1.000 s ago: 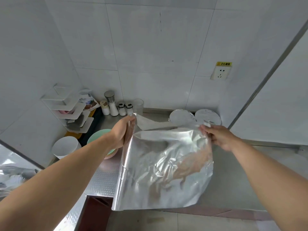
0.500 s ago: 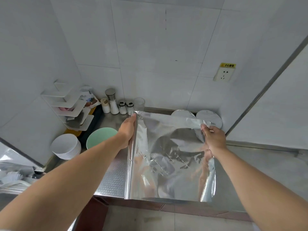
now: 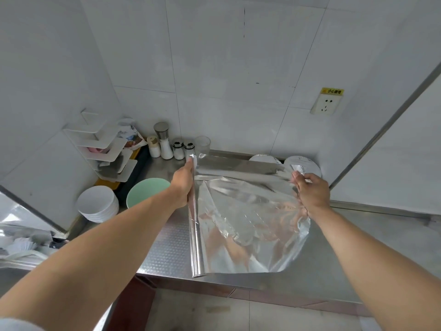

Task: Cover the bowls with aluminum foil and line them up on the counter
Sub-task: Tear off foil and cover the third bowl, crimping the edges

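My left hand (image 3: 182,185) grips the roll of aluminum foil (image 3: 196,244), which lies along the steel counter (image 3: 358,254). A wide foil sheet (image 3: 250,225) runs from the roll to the right and bulges over something hidden under it. My right hand (image 3: 310,191) pinches the sheet's far right edge. A green bowl (image 3: 145,191) stands left of my left hand, beside a stack of white bowls (image 3: 97,203). Two foil-covered bowls (image 3: 304,164) stand against the back wall.
Several spice shakers (image 3: 164,145) and a clear glass (image 3: 202,144) stand at the back. A white corner rack (image 3: 107,149) sits at the left. A wall socket (image 3: 325,105) is at the right. The counter's front edge lies just under the roll's near end.
The roll and sheet have come down from mid-air onto the counter. My right hand has drawn the sheet further right, and the foil now drapes low and wide.
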Demonstrator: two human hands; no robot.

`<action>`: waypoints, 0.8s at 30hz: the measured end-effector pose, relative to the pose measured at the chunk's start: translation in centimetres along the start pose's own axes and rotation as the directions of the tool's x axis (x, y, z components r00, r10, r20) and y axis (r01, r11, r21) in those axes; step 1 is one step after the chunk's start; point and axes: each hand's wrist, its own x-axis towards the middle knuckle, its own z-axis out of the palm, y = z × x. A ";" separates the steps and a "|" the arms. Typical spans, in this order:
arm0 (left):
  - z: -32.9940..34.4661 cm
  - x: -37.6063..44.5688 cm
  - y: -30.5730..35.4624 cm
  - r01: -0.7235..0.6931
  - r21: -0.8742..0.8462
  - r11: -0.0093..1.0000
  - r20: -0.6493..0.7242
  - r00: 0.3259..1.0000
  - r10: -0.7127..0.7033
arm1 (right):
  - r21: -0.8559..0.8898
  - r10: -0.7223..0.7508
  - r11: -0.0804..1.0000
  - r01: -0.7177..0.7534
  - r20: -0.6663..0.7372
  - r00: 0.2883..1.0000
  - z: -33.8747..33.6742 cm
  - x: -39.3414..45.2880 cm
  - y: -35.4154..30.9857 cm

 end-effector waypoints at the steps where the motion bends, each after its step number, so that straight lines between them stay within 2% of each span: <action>1: 0.0 0.0 0.1 0.002 -0.003 1.000 0.002 1.000 -0.002 | 0.012 0.004 1.000 -0.004 0.011 1.000 -0.1 -0.1 -0.2; 6: -0.5 -0.2 0.5 0.008 -0.089 0.996 -0.036 0.999 -0.012 | 0.070 0.034 0.997 -0.036 0.018 0.999 -0.9 -0.3 -0.8; 11: -1.0 0.0 0.5 0.025 -0.177 0.984 -0.079 0.996 -0.040 | 0.020 0.020 1.000 -0.020 0.009 1.000 -1.4 -0.4 -0.8; 15: -1.7 0.6 0.5 0.051 -0.333 0.942 -0.070 0.995 -0.078 | 0.094 0.066 0.993 -0.070 0.044 0.997 -1.5 -0.5 -0.6; 24: -2.6 0.6 0.7 0.030 -0.543 0.839 -0.079 0.993 -0.087 | 0.192 0.100 0.976 -0.107 0.045 0.994 -2.0 0.1 -0.4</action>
